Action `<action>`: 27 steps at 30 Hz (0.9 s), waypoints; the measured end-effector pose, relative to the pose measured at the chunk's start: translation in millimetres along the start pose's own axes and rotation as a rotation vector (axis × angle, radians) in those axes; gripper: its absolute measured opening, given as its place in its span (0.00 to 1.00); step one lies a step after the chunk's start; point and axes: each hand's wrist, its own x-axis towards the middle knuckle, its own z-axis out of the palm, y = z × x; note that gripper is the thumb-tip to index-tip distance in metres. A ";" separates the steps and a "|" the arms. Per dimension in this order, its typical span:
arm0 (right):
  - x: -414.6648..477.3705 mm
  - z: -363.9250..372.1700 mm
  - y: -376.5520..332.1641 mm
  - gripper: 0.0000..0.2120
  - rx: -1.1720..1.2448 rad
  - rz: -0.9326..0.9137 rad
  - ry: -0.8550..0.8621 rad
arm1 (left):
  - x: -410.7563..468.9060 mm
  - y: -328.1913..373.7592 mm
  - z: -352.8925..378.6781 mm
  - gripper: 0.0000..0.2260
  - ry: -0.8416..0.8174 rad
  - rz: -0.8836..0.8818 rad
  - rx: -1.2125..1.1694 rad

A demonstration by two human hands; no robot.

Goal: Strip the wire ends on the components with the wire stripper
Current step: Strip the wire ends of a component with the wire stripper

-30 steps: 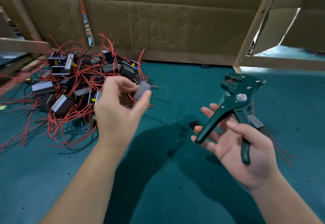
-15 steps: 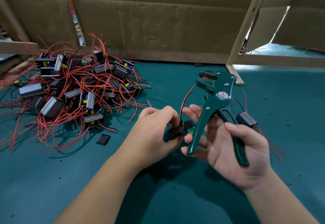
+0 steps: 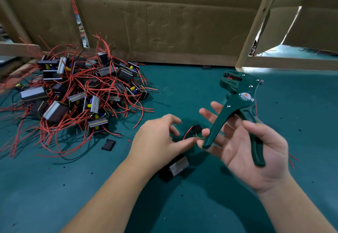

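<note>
Stripper in hand, one component between the hands, its wire not yet in the jaws.

The right hand grips the stripper: the thumb is hooked over one handle, the other handle lies across straight fingers, and the head points up. The left hand hovers with loosely curled fingers beside a red wire; I cannot tell whether it pinches it. The component sits low under that hand, blurred, on or just above the mat. The pile lies well apart to the left. The block looks small but dense, its wire thin and springy. It seems best to hold the block itself and guide the wire near its free end, since tugging the wire may strain its joint.
</note>
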 end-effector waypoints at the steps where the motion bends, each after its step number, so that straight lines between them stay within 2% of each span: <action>1: 0.2 -0.6 -0.7 0.35 -0.004 -0.008 0.004 | 0.5 0.5 2.4 0.23 -0.024 -0.012 -0.031; 4: 0.7 -2.1 -1.6 0.36 -0.016 -0.021 0.008 | 3.0 0.3 5.9 0.17 -0.073 -0.069 -0.132; 8: 0.4 -2.3 -0.5 0.35 -0.037 0.002 0.013 | 7.0 -0.2 -7.7 0.08 -0.027 -0.177 -0.666; 11: 0.7 -1.1 3.0 0.35 -0.073 0.075 0.020 | 9.4 2.2 -22.9 0.09 0.059 -0.264 -1.039; 13: 0.5 0.4 7.1 0.35 -0.094 0.153 -0.002 | 11.0 2.6 -29.0 0.13 0.110 -0.305 -1.146; 16: -0.4 3.4 15.7 0.33 -0.099 0.278 -0.078 | 11.9 1.1 -29.6 0.13 0.166 -0.298 -1.112; 20: -1.3 8.0 26.7 0.31 -0.056 0.373 -0.199 | 10.8 -0.3 -27.1 0.05 0.190 -0.274 -1.039; 24: 0.1 12.1 32.2 0.30 0.038 0.310 -0.226 | 10.0 -0.3 -27.2 0.05 0.175 -0.257 -0.958; 27: 1.2 13.0 30.1 0.33 0.026 0.202 -0.170 | 6.5 3.4 -27.1 0.06 0.064 -0.241 -0.921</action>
